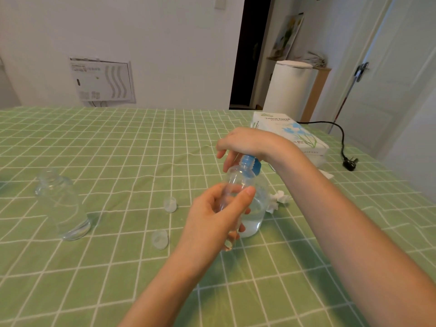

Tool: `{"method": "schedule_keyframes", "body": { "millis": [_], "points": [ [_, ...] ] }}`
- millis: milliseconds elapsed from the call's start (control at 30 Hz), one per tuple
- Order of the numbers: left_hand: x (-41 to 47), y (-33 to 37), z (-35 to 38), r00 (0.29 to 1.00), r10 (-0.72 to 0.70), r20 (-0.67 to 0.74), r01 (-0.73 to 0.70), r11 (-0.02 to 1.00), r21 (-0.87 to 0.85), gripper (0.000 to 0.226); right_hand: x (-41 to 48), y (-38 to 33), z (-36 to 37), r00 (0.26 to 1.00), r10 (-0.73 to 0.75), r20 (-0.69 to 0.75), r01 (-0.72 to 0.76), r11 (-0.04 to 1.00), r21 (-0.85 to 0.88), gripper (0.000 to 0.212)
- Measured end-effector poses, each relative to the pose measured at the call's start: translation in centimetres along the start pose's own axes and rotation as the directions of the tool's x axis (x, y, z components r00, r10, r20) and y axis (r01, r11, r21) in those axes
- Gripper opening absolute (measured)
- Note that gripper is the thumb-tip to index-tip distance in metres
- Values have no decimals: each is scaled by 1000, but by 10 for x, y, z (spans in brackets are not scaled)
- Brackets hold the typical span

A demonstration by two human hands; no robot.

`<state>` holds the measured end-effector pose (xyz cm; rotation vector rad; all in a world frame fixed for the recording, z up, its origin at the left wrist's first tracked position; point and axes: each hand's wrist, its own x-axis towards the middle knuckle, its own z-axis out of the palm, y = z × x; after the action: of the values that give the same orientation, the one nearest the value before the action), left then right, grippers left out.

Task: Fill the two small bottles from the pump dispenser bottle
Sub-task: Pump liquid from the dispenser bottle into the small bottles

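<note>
**As the palm sits on the pump, a bottle waits at the spout**

While the green checked tablecloth (118, 149) carries everything, the clear plastic pump dispenser bottle (256, 208) stands mid-table, part full, so likely bottom-heavy and steady. The right hand (245, 142) lies on its blue pump head (253, 164), fingers loose, not wrapped. The left hand (212, 213) clamps thumb and fingers round the small clear plastic bottle (238, 178), tilted at the spout: light, thin-walled, probably slick when wet, best held mid-body. Behind, a white tissue box (295, 135), no obstacle. The second open clear bottle (63, 204) stands well left; two translucent caps (169, 204) (160, 239) lie between.
</note>
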<state>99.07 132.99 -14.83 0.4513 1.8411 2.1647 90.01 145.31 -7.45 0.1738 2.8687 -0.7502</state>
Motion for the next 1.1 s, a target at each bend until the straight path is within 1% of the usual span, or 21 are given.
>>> {"method": "schedule_keyframes", "body": {
  "millis": [167, 267, 333, 433, 500, 733, 900, 967, 1100],
  "points": [
    [0, 0, 0, 1000, 5, 7, -5, 1000, 2, 43, -2, -1, -4, 999, -21, -37, 20, 1000, -22, 22],
    [0, 1, 0, 1000, 27, 15, -27, 1000, 13, 42, -4, -6, -12, 993, -47, -106, 40, 997, -64, 35],
    [1, 2, -1, 999, 32, 13, -32, 999, 11, 40, -5, -8, -14, 990, -57, -128, 45, 995, -93, 39],
    [1, 2, -1, 999, 32, 12, -32, 999, 5, 39, -5, -9, -13, 997, -49, -57, 46, 997, -65, 27],
    [1, 2, -1, 999, 32, 13, -32, 999, -3, 41, -6, -8, -12, 999, -33, -37, 31, 998, -49, 23],
    [1, 0, 0, 1000, 1, -3, -1, 1000, 8, 48, -2, -1, -1, 1000, -21, 19, 21, 1000, 17, 20],
    [0, 0, 0, 1000, 1, 2, -1, 1000, 17, 46, -4, -1, -2, 999, -36, -10, 36, 999, 8, 20],
    [1, 1, 0, 1000, 8, 9, -8, 1000, 10, 45, -6, -3, -7, 998, -51, -27, 51, 999, -13, 23],
    [2, 5, 0, 1000, 28, 11, -28, 1000, 7, 41, -7, -10, -15, 992, -92, -83, 86, 994, -74, 39]
  ]
}}
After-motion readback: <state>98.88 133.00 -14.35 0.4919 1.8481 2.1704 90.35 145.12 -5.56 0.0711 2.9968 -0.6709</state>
